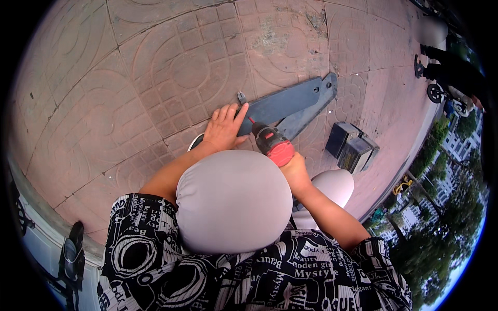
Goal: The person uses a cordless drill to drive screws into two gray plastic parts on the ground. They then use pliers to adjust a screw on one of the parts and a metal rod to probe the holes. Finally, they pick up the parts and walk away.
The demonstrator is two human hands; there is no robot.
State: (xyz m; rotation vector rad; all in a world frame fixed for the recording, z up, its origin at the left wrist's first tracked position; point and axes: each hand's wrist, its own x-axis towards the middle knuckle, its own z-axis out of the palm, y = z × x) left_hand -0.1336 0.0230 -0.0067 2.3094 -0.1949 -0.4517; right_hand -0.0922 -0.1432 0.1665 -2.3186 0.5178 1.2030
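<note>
A long dark grey panel (285,106) with a hole near its far right end lies on the pavement in front of me. Another dark strip (311,114) extends at an angle from under it. My left hand (223,129) rests on the panel's left end, fingers stretched out. Wrapped round a red and black cordless drill (276,147) is my right hand (297,173). The drill's red bit points at the panel near my left fingertips; whether it touches is unclear. Just beyond those fingertips sits a small grey metal piece (241,97).
Black box-shaped batteries (353,147) stand on the patterned pavement (181,72) to the right. My raised left knee (236,202) and right knee (334,185) flank the drill. At upper right is a person in dark clothes (451,65), near a small wheel (434,93).
</note>
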